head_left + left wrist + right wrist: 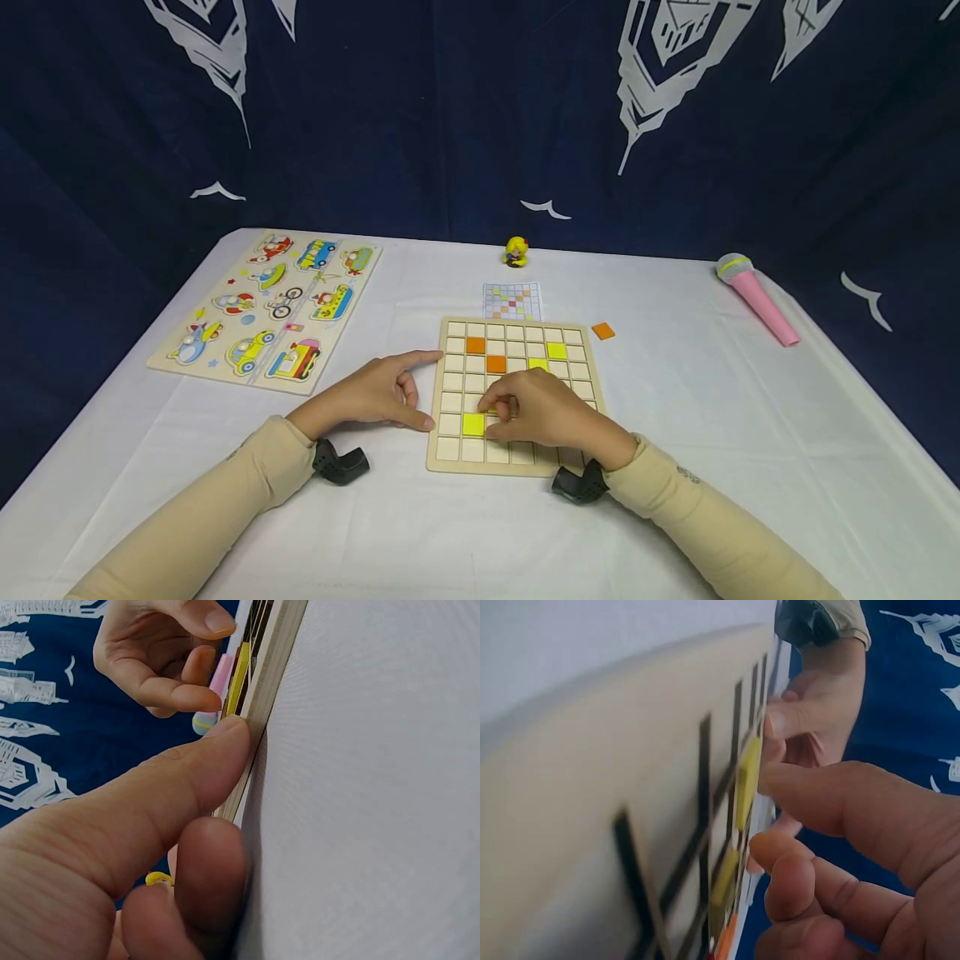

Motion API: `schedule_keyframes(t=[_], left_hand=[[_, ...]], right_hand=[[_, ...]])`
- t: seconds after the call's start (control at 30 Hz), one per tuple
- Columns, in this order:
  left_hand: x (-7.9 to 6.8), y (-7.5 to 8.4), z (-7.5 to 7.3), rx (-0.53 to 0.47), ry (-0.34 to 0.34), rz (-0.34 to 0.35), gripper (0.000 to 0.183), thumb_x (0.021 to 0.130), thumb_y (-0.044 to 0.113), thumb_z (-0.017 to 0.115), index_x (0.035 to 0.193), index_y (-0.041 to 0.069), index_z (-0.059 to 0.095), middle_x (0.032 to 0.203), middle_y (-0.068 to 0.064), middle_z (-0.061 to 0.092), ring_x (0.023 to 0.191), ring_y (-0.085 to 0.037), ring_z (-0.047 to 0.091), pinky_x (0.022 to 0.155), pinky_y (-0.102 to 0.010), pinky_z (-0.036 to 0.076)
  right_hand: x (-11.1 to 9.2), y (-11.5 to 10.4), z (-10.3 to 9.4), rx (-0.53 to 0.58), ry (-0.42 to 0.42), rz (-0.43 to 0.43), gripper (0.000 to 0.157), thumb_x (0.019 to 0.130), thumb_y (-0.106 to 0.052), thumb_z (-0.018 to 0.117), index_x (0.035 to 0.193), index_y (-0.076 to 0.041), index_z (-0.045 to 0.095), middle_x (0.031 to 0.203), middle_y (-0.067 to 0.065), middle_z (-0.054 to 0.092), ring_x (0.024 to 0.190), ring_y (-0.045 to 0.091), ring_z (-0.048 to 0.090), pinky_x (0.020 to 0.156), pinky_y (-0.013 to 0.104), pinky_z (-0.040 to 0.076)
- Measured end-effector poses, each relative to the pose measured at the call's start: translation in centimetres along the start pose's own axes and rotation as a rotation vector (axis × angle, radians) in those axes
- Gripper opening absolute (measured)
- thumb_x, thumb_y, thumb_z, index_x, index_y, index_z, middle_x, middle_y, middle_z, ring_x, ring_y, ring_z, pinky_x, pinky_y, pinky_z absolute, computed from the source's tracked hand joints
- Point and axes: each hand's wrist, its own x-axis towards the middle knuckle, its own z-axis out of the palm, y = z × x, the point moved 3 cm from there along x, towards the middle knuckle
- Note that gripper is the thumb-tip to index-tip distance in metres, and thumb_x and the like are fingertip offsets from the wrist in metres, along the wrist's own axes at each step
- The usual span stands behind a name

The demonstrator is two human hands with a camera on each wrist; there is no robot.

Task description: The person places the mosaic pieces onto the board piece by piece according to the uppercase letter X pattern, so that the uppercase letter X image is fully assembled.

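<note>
A wooden grid board [480,469] lies flat in front of me. Against its left edge rest the thumb and index finger of my left hand [375,392], seen close up in the left wrist view. My right hand [540,408] hovers over the board's lower middle, bent fingers and thumb apart with nothing between them. Just left of its fingertips a yellow tile [473,424] sits in a cell; the right wrist view shows this yellow tile [746,784] beside the thumb. Two orange tiles [476,345] and more yellow tiles [557,350] occupy other cells, some hidden by the right hand.
Behind the board lies a small printed pattern card [512,301], with a yellow-haired figurine [515,252] beyond. A loose orange tile [603,331] is right of the board, a pink toy microphone [757,298] farther right. A vehicle puzzle board [262,312] lies at left.
</note>
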Motion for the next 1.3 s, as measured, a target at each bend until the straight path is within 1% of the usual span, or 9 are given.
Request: schedule_keyframes(t=[0.2,0.3,0.43,0.53,0.73,0.87,1.0,1.13,1.3], left_hand=[[0.1,0.0,0.0,0.003,0.002,-0.006,0.104,0.08,0.016,0.097,0.165,0.004,0.04,0.079,-0.006,0.067,0.06,-0.015,0.057,0.056,-0.025,0.045],[0.1,0.0,0.0,-0.003,0.002,-0.008,0.104,0.079,0.016,0.097,0.165,0.004,0.04,0.079,-0.006,0.066,0.06,-0.015,0.057,0.056,-0.025,0.045],[0.1,0.0,0.0,-0.01,-0.001,-0.007,0.104,0.079,0.015,0.097,0.165,0.003,0.04,0.079,-0.007,0.066,0.06,-0.015,0.057,0.056,-0.025,0.045],[0.1,0.0,0.0,-0.009,-0.003,-0.008,0.104,0.08,0.015,0.097,0.165,0.003,0.04,0.08,-0.007,0.066,0.06,-0.015,0.057,0.056,-0.025,0.046],[0.1,0.0,0.0,-0.008,-0.002,-0.01,0.104,0.079,0.015,0.097,0.165,0.003,0.04,0.08,-0.007,0.066,0.06,-0.015,0.057,0.056,-0.025,0.045],[0.1,0.0,0.1,-0.012,-0.002,-0.007,0.104,0.08,0.015,0.097,0.165,0.003,0.039,0.079,-0.007,0.066,0.06,-0.015,0.057,0.056,-0.025,0.045],[0.1,0.0,0.1,-0.012,-0.001,-0.004,0.104,0.079,0.015,0.097,0.165,0.002,0.039,0.079,-0.007,0.067,0.059,-0.014,0.057,0.056,-0.025,0.045],[0.1,0.0,0.1,-0.014,0.001,-0.005,0.104,0.079,0.014,0.097,0.165,0.002,0.04,0.079,-0.007,0.067,0.059,-0.014,0.057,0.056,-0.025,0.045],[0.1,0.0,0.1,-0.018,0.001,-0.007,0.104,0.079,0.015,0.097,0.165,0.003,0.04,0.079,-0.007,0.066,0.059,-0.015,0.057,0.056,-0.025,0.045]], right_hand=[[-0.9,1.4,-1.8,0.072,0.021,-0.033,0.014,0.092,-0.005,0.081,0.106,-0.005,0.081,0.076,-0.011,0.057,0.062,0.005,0.047,0.062,0.022,0.04],[-1.4,2.3,-2.7,0.126,0.018,-0.052,0.012,0.095,-0.006,0.08,0.107,-0.003,0.08,0.08,-0.009,0.057,0.065,0.007,0.045,0.063,0.022,0.038],[-2.1,3.5,-4.0,0.183,0.013,-0.065,0.015,0.096,-0.005,0.08,0.11,0.0,0.079,0.079,-0.007,0.056,0.064,0.008,0.043,0.061,0.022,0.036],[-2.7,4.2,-5.0,0.19,0.035,-0.06,0.015,0.095,-0.002,0.08,0.109,0.002,0.078,0.076,-0.005,0.053,0.063,0.008,0.043,0.061,0.022,0.035],[-3.7,6.0,-7.3,0.164,0.156,-0.031,0.019,0.093,0.002,0.081,0.111,0.005,0.077,0.08,-0.001,0.056,0.066,0.009,0.047,0.062,0.022,0.039],[-4.2,7.8,-8.5,0.188,0.256,-0.024,0.018,0.094,0.004,0.077,0.111,0.007,0.077,0.082,0.002,0.058,0.066,0.009,0.049,0.06,0.02,0.041],[-4.6,9.7,-9.5,0.229,0.337,-0.02,0.018,0.096,0.005,0.073,0.113,0.01,0.075,0.081,-0.002,0.06,0.065,0.008,0.051,0.059,0.019,0.044],[-4.9,11.6,-10.4,0.277,0.406,0.037,0.019,0.099,0.003,0.07,0.115,0.011,0.074,0.084,-0.005,0.066,0.067,0.008,0.053,0.059,0.02,0.044],[-5.1,13.8,-11.4,0.29,0.479,0.131,0.023,0.102,-0.004,0.07,0.12,0.012,0.072,0.082,-0.008,0.064,0.063,0.008,0.05,0.052,0.023,0.042]])
